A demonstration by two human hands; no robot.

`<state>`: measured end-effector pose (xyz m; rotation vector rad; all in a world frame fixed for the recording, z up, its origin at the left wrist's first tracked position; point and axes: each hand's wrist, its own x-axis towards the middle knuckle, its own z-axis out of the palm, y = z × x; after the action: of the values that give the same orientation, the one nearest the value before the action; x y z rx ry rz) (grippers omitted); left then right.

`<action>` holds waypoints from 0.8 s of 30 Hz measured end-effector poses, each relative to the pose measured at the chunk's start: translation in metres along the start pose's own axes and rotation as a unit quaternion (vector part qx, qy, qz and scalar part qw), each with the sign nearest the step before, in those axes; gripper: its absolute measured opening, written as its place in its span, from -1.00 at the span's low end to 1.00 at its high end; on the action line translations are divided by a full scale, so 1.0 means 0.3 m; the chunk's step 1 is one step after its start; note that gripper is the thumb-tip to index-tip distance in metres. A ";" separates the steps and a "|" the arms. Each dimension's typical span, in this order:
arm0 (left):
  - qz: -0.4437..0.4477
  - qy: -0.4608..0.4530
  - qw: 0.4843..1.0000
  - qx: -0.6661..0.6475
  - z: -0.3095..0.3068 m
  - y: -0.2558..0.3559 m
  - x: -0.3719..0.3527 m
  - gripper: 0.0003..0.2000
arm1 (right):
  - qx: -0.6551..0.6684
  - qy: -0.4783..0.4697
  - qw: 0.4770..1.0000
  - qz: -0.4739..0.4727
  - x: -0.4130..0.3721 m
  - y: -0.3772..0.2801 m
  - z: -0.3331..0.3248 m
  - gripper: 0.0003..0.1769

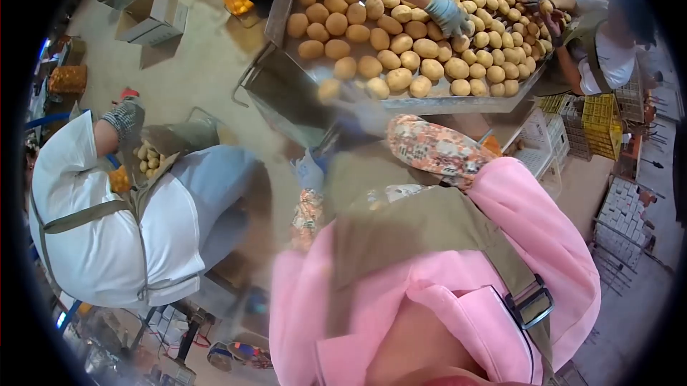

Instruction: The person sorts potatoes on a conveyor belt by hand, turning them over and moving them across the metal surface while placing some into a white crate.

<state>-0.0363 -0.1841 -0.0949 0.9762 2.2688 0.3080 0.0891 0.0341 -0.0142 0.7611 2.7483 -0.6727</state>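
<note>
My right hand, in a pale glove and smeared by motion, reaches over the near left edge of a metal sorting table. A potato lies right by its fingertips, and more potatoes spread across the tabletop. My left hand, in a light blue glove, is closed at the near edge of a grey metal bin with a wire handle. This bin stands against the table's left corner, tilted, its dark inside showing. Part of my left hand's grip is hidden.
Across the table, a co-worker's gloved hand rests on potatoes. A person at right holds a potato. At left, a person in white handles a bin of potatoes. Yellow crates and a cardboard box stand around.
</note>
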 end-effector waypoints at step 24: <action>-0.004 0.124 0.986 0.112 -0.154 0.539 0.353 -0.35 | 0.019 0.122 0.992 -0.031 -0.297 0.672 -0.290 -0.59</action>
<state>-0.0292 0.0061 -0.0376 1.0940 2.5761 0.1808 0.2643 0.1910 0.0148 0.8180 2.9981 -0.6877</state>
